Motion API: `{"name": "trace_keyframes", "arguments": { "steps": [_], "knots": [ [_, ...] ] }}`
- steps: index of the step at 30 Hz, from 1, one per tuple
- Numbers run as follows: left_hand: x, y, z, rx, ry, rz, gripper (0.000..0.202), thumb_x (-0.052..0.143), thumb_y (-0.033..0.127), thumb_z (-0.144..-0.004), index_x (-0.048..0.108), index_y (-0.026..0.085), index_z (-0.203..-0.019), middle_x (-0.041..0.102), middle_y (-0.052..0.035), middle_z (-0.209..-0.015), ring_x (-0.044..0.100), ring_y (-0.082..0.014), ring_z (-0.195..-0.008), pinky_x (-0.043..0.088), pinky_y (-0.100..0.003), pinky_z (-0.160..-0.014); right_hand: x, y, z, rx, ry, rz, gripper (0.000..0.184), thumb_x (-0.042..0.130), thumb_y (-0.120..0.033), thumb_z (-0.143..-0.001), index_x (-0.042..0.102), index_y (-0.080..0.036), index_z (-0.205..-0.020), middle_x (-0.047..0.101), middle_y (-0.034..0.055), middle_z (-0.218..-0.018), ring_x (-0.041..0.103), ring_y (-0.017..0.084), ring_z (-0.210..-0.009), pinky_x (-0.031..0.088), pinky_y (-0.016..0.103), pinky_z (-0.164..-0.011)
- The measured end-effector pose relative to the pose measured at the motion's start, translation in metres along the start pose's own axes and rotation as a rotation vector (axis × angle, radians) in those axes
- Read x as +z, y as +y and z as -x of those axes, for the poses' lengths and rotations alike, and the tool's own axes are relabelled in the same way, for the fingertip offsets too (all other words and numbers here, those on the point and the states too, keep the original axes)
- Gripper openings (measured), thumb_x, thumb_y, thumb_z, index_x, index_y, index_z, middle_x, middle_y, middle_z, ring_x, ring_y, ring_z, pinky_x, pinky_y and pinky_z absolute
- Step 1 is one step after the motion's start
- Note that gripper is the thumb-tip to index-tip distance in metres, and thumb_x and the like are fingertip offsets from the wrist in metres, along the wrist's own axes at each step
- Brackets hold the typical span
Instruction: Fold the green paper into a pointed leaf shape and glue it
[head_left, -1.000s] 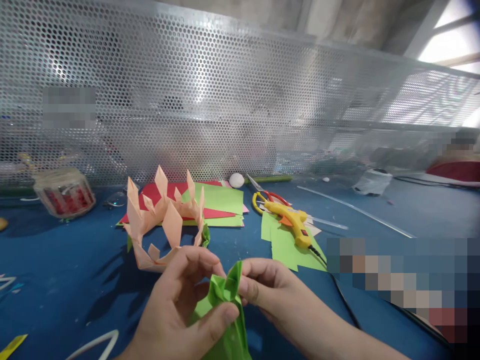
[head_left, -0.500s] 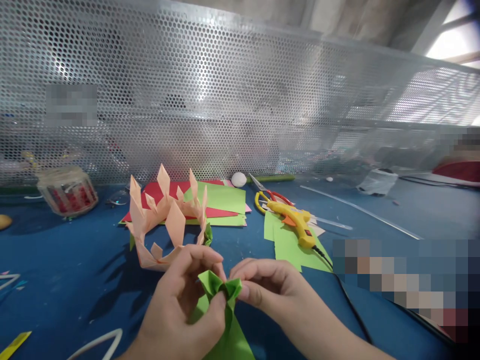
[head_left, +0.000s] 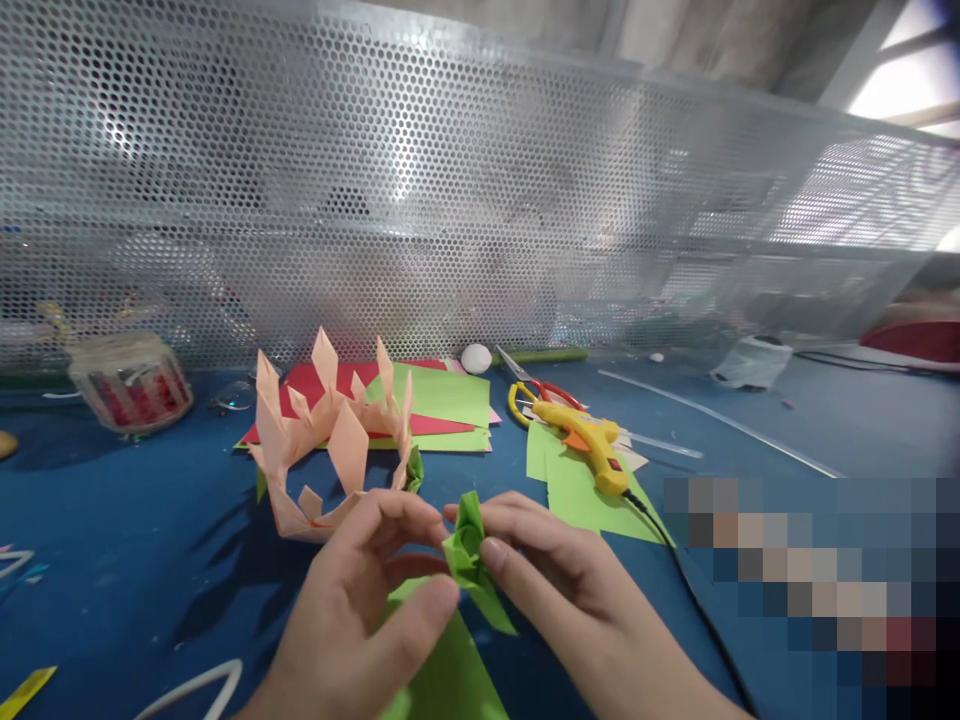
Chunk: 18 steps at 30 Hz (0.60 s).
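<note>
A small folded green paper piece (head_left: 466, 545) is pinched between the thumb and fingers of my right hand (head_left: 559, 570). My left hand (head_left: 375, 590) is at its left side, thumb and fingers apart, the tips close to the paper; whether they touch it I cannot tell. Under my hands lies a flat green paper sheet (head_left: 450, 670), partly covered. Just beyond my left hand stands a peach paper crown (head_left: 349, 445) with pointed diamond tips. A crumpled dark green paper bit (head_left: 414, 470) sits at its right side.
Red and green sheets (head_left: 442, 395) lie behind the crown. Right of them are scissors (head_left: 551, 392), a yellow glue gun (head_left: 592, 440) with a black cord (head_left: 697, 610), and green sheets (head_left: 570, 500). A jar (head_left: 131, 385) stands left; a perforated metal panel (head_left: 337, 180) spans the back.
The folded green piece has turned on its side and shifted slightly up and right into my right hand. My left thumb has come off it.
</note>
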<state>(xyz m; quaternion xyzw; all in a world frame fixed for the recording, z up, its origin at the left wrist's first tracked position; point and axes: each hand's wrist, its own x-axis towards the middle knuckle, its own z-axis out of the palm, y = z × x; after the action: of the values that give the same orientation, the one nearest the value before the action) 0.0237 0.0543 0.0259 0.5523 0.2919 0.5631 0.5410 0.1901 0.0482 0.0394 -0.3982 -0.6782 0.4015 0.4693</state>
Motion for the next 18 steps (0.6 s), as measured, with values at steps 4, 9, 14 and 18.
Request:
{"name": "trace_keyframes", "arguments": {
  "steps": [4,9,14,18],
  "knots": [
    [-0.015,-0.004,-0.003,0.024,-0.147,-0.055,0.015,0.055,0.035,-0.092,0.069,0.031,-0.093,0.066,0.0032,-0.09,0.066,-0.0121,-0.085,0.056,-0.017,-0.075,-0.001,-0.002,0.0,-0.02,-0.016,0.02,0.025,0.049,-0.026,-0.093,0.073,-0.023,-0.098,0.062,0.0038,-0.091,0.059,0.015,-0.085,0.048,0.025,-0.078],
    [-0.016,-0.001,-0.006,0.28,-0.146,-0.392,0.024,0.054,0.01,-0.084,0.06,0.03,-0.096,0.064,0.0056,-0.085,0.068,-0.0093,-0.077,0.057,-0.015,-0.07,-0.003,-0.003,0.002,0.008,-0.03,0.032,0.027,0.048,-0.027,-0.093,0.074,-0.022,-0.097,0.06,0.0043,-0.087,0.059,0.015,-0.079,0.049,0.026,-0.071],
    [-0.018,0.012,-0.013,0.772,-0.312,-0.828,0.019,0.056,0.004,-0.084,0.058,0.02,-0.093,0.068,0.0005,-0.081,0.066,-0.0113,-0.075,0.055,-0.018,-0.072,-0.006,-0.006,0.003,-0.069,-0.051,0.058,0.026,0.049,-0.023,-0.092,0.075,-0.022,-0.099,0.059,0.0038,-0.082,0.059,0.015,-0.074,0.049,0.025,-0.066],
    [-0.024,0.022,-0.015,0.956,-0.404,-0.972,0.016,0.055,0.001,-0.086,0.06,0.016,-0.09,0.064,0.0005,-0.073,0.057,-0.0109,-0.065,0.052,-0.02,-0.061,-0.006,-0.009,0.005,-0.155,-0.081,0.066,0.027,0.049,-0.017,-0.091,0.074,-0.02,-0.103,0.061,0.005,-0.083,0.061,0.014,-0.074,0.051,0.025,-0.066]
  ]
}}
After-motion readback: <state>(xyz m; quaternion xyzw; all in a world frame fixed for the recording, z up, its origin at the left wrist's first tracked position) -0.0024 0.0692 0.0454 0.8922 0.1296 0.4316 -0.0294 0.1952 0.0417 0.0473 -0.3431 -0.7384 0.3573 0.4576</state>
